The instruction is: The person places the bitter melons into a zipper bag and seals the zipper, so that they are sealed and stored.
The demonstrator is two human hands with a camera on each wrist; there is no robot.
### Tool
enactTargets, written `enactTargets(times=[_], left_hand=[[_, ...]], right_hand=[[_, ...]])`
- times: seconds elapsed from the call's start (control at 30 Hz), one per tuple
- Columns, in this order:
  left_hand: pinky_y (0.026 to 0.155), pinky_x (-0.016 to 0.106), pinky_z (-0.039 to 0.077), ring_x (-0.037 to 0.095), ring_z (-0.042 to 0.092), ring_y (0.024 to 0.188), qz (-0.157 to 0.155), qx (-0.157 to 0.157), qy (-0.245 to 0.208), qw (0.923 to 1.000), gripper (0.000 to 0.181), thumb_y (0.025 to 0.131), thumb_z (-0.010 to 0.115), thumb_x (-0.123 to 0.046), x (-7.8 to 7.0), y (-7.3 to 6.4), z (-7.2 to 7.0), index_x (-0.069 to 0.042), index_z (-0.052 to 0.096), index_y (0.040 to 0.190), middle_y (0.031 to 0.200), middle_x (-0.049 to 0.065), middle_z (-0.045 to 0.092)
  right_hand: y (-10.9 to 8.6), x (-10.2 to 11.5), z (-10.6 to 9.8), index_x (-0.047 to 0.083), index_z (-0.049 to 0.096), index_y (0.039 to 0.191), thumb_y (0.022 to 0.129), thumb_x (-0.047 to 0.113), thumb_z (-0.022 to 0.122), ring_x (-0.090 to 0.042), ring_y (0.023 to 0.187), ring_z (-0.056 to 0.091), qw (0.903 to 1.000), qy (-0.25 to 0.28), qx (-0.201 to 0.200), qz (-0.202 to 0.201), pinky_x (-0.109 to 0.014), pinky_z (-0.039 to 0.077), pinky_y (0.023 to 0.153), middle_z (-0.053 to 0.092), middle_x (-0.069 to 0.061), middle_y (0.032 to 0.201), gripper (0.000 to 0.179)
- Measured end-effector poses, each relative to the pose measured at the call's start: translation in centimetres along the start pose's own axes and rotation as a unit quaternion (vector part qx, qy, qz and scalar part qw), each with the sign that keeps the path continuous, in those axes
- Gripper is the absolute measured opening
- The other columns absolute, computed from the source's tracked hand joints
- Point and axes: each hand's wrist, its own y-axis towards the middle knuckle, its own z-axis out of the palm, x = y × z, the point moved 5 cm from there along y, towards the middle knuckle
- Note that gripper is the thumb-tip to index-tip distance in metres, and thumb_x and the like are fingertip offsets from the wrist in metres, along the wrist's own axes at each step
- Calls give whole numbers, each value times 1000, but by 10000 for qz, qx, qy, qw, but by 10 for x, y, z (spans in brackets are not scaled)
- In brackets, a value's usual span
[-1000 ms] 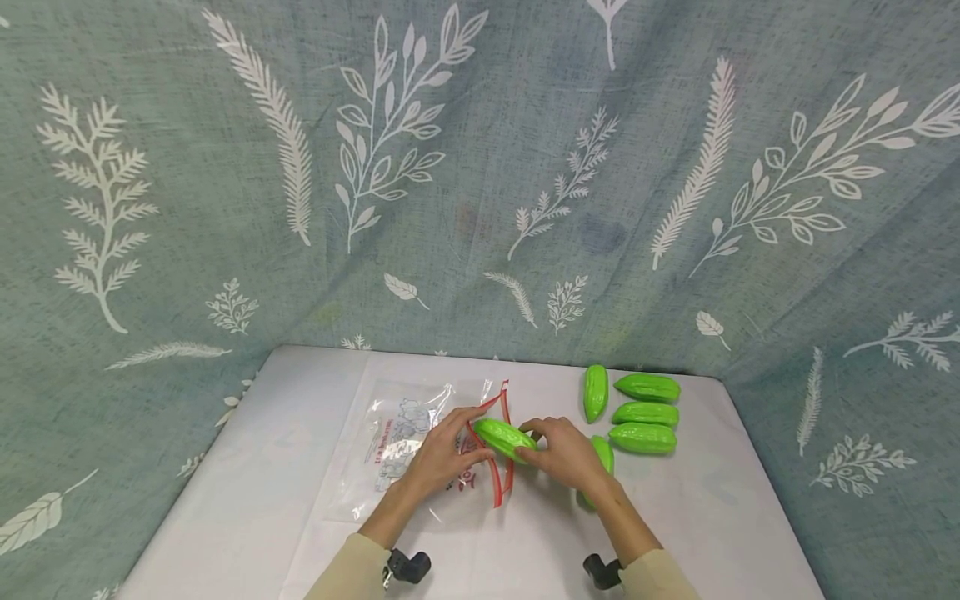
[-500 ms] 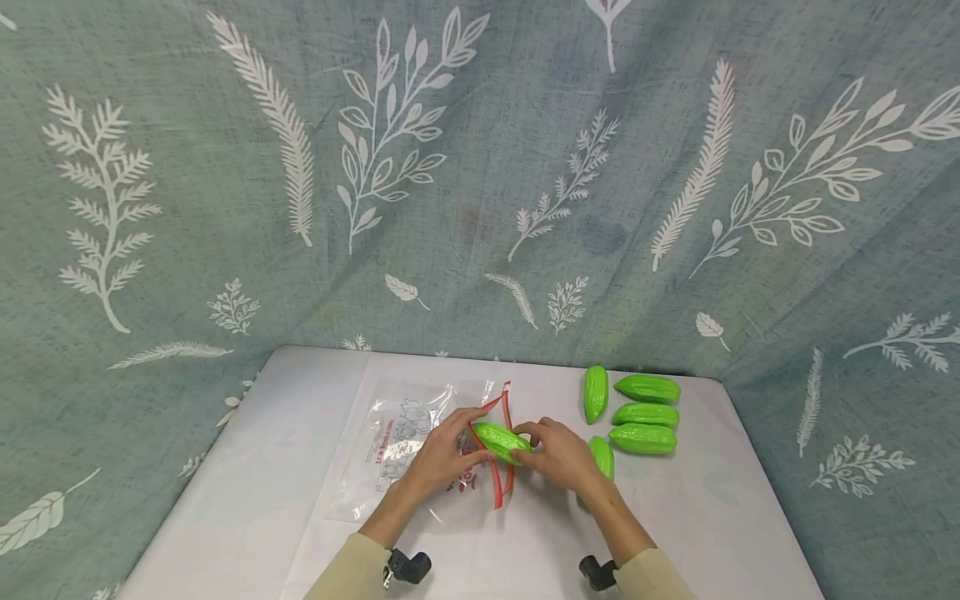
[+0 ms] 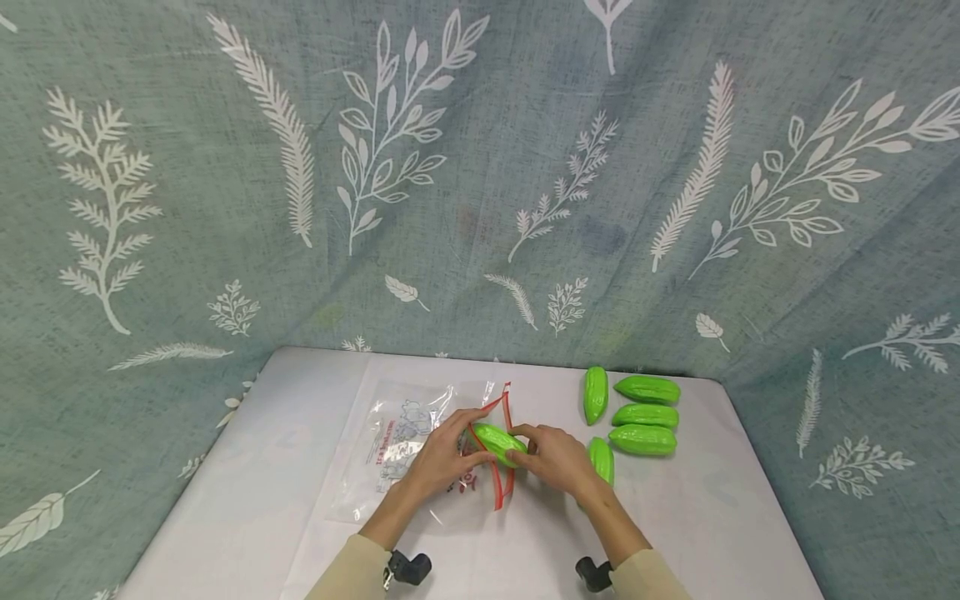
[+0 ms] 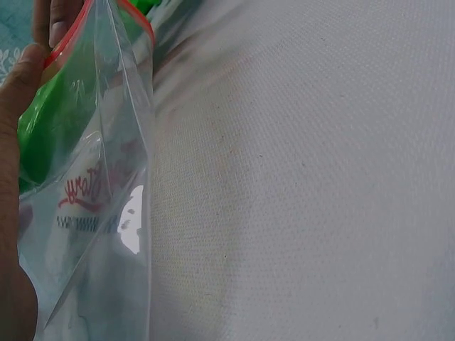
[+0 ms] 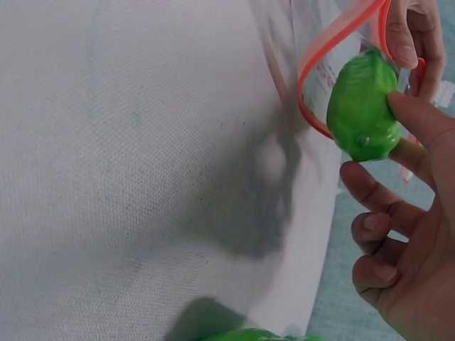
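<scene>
A bright green, ridged, cucumber-shaped vegetable (image 3: 493,440) lies slantwise in the mouth of a clear zip bag (image 3: 397,454) with a red rim. My left hand (image 3: 441,457) grips the bag at its mouth, the thumb along the near side of the rim. My right hand (image 3: 561,458) pinches the vegetable's outer end between thumb and fingers. In the right wrist view that end of the vegetable (image 5: 361,117) sticks out of the red opening. Through the plastic of the bag (image 4: 114,234), the left wrist view shows the vegetable's green inner part.
Several like green vegetables lie at the right: one upright in view (image 3: 596,395), a stack of rows beside it (image 3: 645,439), and one (image 3: 602,460) partly behind my right forearm. A patterned cloth (image 3: 480,208) hangs behind the white table (image 3: 720,500).
My right hand has shifted a little to the left, and the vegetable has slid slightly deeper into the bag's mouth. My left hand has kept its place on the rim.
</scene>
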Motion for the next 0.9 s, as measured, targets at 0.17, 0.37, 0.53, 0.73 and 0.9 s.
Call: enactTargets(times=[0.17, 0.37, 0.53, 0.73, 0.9], left_hand=[[107, 37, 48, 11, 53, 132, -39, 47, -8, 10000, 74, 81, 78, -51, 1, 0, 1, -22, 53, 144, 140, -14, 53], [106, 39, 48, 15, 53, 132, 38, 7, 72, 10000, 74, 81, 77, -52, 1, -1, 1, -22, 52, 145, 141, -12, 54], [103, 42, 51, 18, 55, 130, 207, -144, 116, 9996, 75, 80, 79, -48, -2, -1, 1, -23, 52, 145, 140, -9, 55], [103, 42, 51, 18, 56, 130, 151, -120, 92, 9998, 75, 79, 80, -48, -2, -2, 0, -18, 55, 143, 139, -9, 55], [103, 41, 51, 16, 55, 130, 105, -75, 99, 9999, 76, 79, 80, -49, -2, -1, 0, -17, 55, 143, 139, -10, 55]], right_hand=[[1, 0, 3, 26, 65, 132, 93, 53, 64, -5, 63, 53, 10000, 56, 20, 28, -27, 44, 54, 63, 12, 78, 47], [1, 0, 4, 26, 65, 131, 93, 51, 65, -6, 62, 53, 9999, 127, 13, 44, -27, 44, 53, 61, 12, 77, 46], [1, -1, 5, 26, 65, 130, 91, 49, 68, -8, 64, 53, 9996, 205, 53, 159, -28, 45, 54, 62, 9, 82, 45], [1, -1, 6, 24, 66, 123, 90, 47, 71, -9, 66, 54, 9993, 300, 50, 217, -28, 46, 55, 64, 6, 88, 41], [2, -1, 6, 22, 66, 119, 89, 43, 73, -9, 68, 54, 9995, 265, -12, 192, -28, 45, 56, 64, 5, 90, 38]])
